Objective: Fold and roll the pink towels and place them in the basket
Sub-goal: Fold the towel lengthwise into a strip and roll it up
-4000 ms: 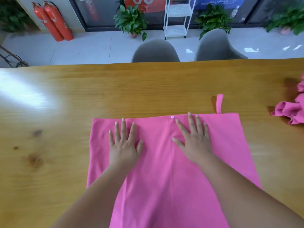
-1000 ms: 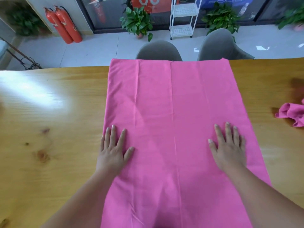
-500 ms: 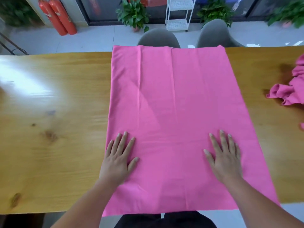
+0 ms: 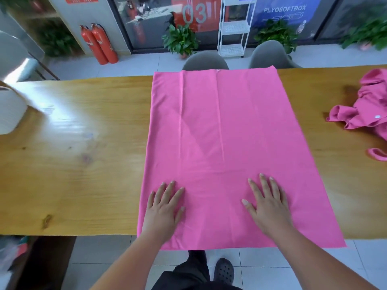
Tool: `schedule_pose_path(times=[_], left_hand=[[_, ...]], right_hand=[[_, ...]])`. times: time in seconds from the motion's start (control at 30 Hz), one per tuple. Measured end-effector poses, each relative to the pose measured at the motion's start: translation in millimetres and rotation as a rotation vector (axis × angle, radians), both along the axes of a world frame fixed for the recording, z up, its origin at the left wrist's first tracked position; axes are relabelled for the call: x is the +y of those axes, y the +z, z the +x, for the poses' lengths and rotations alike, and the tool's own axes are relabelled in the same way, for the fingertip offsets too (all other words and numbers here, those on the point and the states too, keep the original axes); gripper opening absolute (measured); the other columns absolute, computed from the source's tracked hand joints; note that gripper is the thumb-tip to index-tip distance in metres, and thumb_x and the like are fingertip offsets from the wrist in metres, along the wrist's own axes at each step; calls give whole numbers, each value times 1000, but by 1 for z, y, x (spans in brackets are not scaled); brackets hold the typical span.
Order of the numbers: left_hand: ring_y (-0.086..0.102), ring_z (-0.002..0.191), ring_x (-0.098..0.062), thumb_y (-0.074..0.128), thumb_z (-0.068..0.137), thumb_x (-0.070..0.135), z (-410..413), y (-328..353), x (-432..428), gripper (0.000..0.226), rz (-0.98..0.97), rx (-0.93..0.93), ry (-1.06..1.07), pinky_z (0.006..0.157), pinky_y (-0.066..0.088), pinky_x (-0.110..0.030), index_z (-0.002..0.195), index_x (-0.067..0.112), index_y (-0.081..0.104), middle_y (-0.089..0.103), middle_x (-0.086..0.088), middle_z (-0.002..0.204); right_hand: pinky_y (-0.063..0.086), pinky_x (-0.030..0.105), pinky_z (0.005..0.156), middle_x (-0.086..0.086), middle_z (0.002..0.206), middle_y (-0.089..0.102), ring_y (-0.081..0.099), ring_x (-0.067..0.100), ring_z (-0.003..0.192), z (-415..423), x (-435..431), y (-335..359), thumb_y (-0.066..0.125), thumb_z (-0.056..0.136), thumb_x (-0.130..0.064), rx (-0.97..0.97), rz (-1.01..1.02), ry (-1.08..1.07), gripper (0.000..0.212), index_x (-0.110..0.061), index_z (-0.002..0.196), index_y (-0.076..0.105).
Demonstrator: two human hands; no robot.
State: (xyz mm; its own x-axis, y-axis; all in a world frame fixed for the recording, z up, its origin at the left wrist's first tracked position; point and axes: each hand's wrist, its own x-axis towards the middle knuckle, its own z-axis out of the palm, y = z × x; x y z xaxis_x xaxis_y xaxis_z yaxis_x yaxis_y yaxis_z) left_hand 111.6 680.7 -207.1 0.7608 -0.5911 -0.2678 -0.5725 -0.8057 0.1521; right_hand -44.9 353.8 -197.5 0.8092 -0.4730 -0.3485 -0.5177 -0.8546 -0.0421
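a: looking for the pink towel (image 4: 219, 126)?
b: spread flat and smooth across the tabletop (image 4: 73, 164), far hem at the far edge, near hem hanging just over the near edge.
a: and the left grip (image 4: 164, 208)?
b: released, fingers straight and slightly fanned, pressing palm-down on the towel near its near left corner.
a: right grip (image 4: 268, 204)?
b: likewise released, flat on the cloth close to the near hem, well apart from the left grip.
a: anything more in pink?
b: a crumpled heap of pink towels (image 4: 364, 109) at the right end of the tabletop, apart from the flat one, with a white snap (image 4: 377, 116) showing on it.
a: and over to the left?
b: a white container (image 4: 10, 109) standing on the tabletop at the edge of view, partly cut off; cannot tell whether a basket.
a: beyond the tabletop?
b: two grey chairs (image 4: 205, 61) at the far side, two red fire extinguishers (image 4: 98, 45) standing by the wall, potted plants (image 4: 181, 41) along the glass.
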Motion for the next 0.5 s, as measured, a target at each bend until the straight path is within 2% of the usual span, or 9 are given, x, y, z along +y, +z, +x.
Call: schedule_pose_path(times=[0.1,0.23,0.33,0.43,0.5], left_hand=[[10,160,-35,51,105,48,6,15,-2,65,-53,21,311,129,18,-55,162,29,29,19,-8,172],[33,144,-39,58,97,23,13,32,7,71,-165,103,681,119,36,-52,161,15,28,34,-17,158],[51,134,-39,63,98,20,29,35,15,68,-303,217,836,112,44,-50,158,9,34,50,-19,147],[65,120,-38,67,99,25,48,31,22,47,-325,318,916,98,52,-41,142,7,57,69,-17,128],[71,105,-37,66,100,25,55,30,31,21,-336,349,931,82,53,-38,114,10,72,74,-14,102]], right_hand=[[8,60,128,-4,175,-20,-16,30,161,11,7,14,15,99,-77,32,55,-64,78,-43,166,-1],[12,64,127,-1,174,-22,-15,33,161,15,6,25,20,99,-77,107,93,-45,80,-40,166,-5],[13,64,126,-1,173,-24,-14,33,161,13,3,27,20,99,-78,128,112,-22,81,-41,166,-8],[12,64,127,-1,173,-26,-15,33,161,15,0,28,19,98,-79,143,125,-19,82,-41,165,-10],[12,64,127,-1,173,-26,-15,33,161,15,1,28,18,97,-81,146,124,-15,83,-42,165,-10]])
